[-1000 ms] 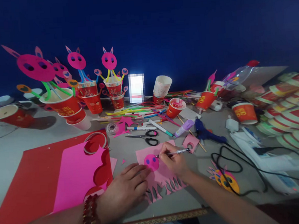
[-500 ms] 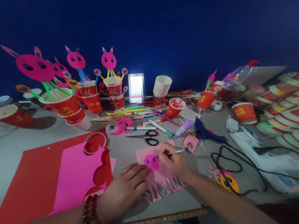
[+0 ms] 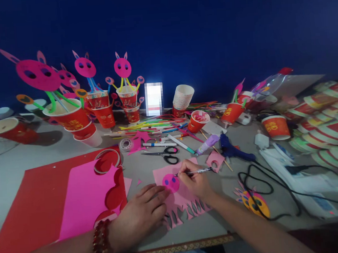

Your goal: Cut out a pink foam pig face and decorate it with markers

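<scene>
My right hand [image 3: 196, 180] grips a pen [image 3: 199, 171], its tip at the upper right edge of a bright pink paper disc [image 3: 173, 187]. Two dark blue eye shapes mark the disc, which lies on a pale pink paper sheet [image 3: 159, 174] with leaf-shaped cutouts along its near edge. Fingers stretched out, my left hand [image 3: 144, 209] lies flat, its fingertips on the disc's left side. Black scissors [image 3: 161, 153] rest beyond the sheet. Left of my left hand, a scalloped bright pink sheet [image 3: 81, 198] covers part of a red sheet [image 3: 27, 209].
A blue glue gun [image 3: 234, 149] with a looping black cable sits to the right, near yellow paper faces [image 3: 259, 207]. Markers and a purple glue stick [image 3: 208, 143] lie ahead. Decorated red cups [image 3: 70, 122] stand back left; stacked cups [image 3: 325, 127] lean at far right.
Almost nothing differs. The pen tip stays at the disc's upper right edge, my left hand remains on the disc, and the view has shifted very slightly.
</scene>
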Tool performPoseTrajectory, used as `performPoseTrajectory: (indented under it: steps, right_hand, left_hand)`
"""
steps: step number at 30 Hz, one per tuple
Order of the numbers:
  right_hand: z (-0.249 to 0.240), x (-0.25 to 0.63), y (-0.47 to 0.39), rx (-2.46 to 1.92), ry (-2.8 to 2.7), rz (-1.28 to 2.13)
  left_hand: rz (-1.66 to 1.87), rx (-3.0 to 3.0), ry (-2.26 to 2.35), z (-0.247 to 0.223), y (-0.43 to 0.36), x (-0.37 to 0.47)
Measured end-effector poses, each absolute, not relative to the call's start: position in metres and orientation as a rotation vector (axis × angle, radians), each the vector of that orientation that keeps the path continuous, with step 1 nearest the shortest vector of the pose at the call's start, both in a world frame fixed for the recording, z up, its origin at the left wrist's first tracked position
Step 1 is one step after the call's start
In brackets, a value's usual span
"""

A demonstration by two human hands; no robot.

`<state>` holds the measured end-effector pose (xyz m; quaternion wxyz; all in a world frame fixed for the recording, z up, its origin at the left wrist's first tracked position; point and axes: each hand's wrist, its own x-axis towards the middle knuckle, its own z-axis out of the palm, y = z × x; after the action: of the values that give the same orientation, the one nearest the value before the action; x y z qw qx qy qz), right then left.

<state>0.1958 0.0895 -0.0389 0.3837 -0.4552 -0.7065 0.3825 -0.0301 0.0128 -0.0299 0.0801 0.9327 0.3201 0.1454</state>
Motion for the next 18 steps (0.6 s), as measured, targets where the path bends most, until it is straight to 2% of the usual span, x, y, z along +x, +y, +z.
performPoseTrajectory:
  steps: [18]
  right_hand:
    - [-0.0384, 0.1954, 0.0895, -1.102, -1.633, 1.026]
  left_hand:
    - [0.425, 2.772, 0.949, -0.0327, 0.0118, -0.0314]
